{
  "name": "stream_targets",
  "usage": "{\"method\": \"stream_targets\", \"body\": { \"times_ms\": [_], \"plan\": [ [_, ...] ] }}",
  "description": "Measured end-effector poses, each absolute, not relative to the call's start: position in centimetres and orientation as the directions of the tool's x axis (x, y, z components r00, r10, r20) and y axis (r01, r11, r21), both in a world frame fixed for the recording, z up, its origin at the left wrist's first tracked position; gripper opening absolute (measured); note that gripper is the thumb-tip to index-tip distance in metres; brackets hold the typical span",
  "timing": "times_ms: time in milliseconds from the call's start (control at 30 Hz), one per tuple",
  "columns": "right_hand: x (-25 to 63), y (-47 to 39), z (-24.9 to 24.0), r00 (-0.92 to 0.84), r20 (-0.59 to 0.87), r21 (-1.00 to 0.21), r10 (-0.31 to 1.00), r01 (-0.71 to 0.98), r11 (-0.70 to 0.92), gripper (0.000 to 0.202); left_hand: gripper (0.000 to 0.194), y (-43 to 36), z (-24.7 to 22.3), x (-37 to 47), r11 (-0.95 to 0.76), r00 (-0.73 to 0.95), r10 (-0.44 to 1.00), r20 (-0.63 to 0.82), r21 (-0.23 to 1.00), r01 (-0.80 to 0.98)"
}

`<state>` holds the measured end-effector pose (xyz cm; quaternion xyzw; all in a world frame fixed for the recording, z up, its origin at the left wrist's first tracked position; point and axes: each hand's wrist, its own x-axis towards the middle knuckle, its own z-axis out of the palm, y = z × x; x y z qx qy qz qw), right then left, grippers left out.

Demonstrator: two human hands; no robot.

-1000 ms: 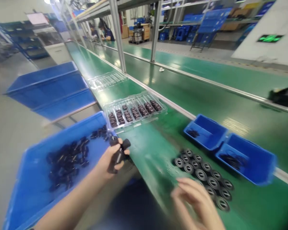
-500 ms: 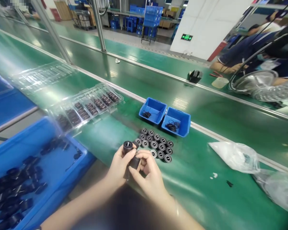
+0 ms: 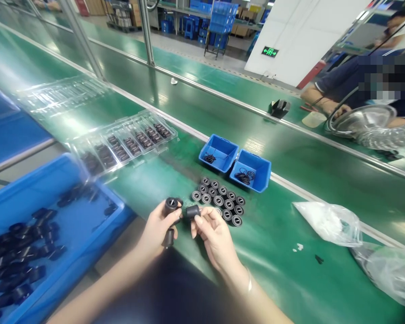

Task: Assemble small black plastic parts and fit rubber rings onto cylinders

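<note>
Several black cylindrical parts [image 3: 171,204] are clutched in my left hand [image 3: 158,225]; one faces up with its round opening, and another pokes out below the fingers. My right hand [image 3: 211,229] pinches a single black cylindrical part [image 3: 192,211] by its end, just right of the left hand and apart from it. Beyond my hands, several like parts [image 3: 228,204] stand upright in close rows on the green work surface [image 3: 270,279]. Two small blue bins [image 3: 219,150] behind them hold thin black rings [image 3: 245,176].
A large blue crate [image 3: 111,225] of loose black parts is at the left. Clear plastic trays [image 3: 128,144] lie behind it, one filled with dark pieces. Plastic bags [image 3: 330,220] lie at the right. Across the line, a person [image 3: 357,85] sits near a metal hood [image 3: 367,119].
My hands have drawn apart. The right hand now holds one black part away from the left, which has shifted slightly left with the others. A part at the row's near left no longer shows.
</note>
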<state>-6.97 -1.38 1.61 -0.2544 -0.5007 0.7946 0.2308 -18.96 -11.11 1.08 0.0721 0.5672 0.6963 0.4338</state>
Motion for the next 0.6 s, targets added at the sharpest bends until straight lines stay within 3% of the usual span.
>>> {"method": "stream_targets", "body": {
  "times_ms": [100, 167, 267, 367, 500, 600],
  "plan": [
    [-7.2, -1.3, 0.6, -0.72, 0.064, -0.993, 0.691, 0.022, 0.115, 0.012, 0.036, -11.3, 0.8, -19.1, 0.022, -0.614, 0.682, -0.397, 0.851, -0.525],
    [-7.1, -1.2, 0.0, -0.769, 0.19, -0.884, 0.61, 0.137, 0.447, 0.003, 0.036, -11.5, 0.8, -19.5, 0.014, -0.621, 0.675, -0.398, 0.849, -0.529],
    [-7.2, -1.2, -0.4, -0.839, 0.252, -0.691, 0.482, 0.193, 0.697, 0.012, 0.034, -12.1, 0.8, -20.2, 0.027, -0.604, 0.683, -0.411, 0.84, -0.541],
    [-7.0, -1.5, 0.1, -0.826, 0.28, -0.648, 0.49, 0.214, 0.731, 0.026, 0.03, -12.6, 1.2, -20.4, 0.068, -0.535, 0.727, -0.431, 0.82, -0.568],
    [-6.4, -2.0, 2.2, -0.805, 0.235, -0.805, 0.545, 0.154, 0.574, 0.041, 0.025, -12.8, 1.8, -19.7, 0.158, -0.411, 0.81, -0.419, 0.83, -0.535],
    [-6.2, -2.0, 3.5, -0.856, 0.215, -0.868, 0.469, 0.053, 0.494, 0.041, 0.025, -12.6, 2.2, -18.8, 0.193, -0.375, 0.864, -0.336, 0.909, -0.371]
  ]
}}
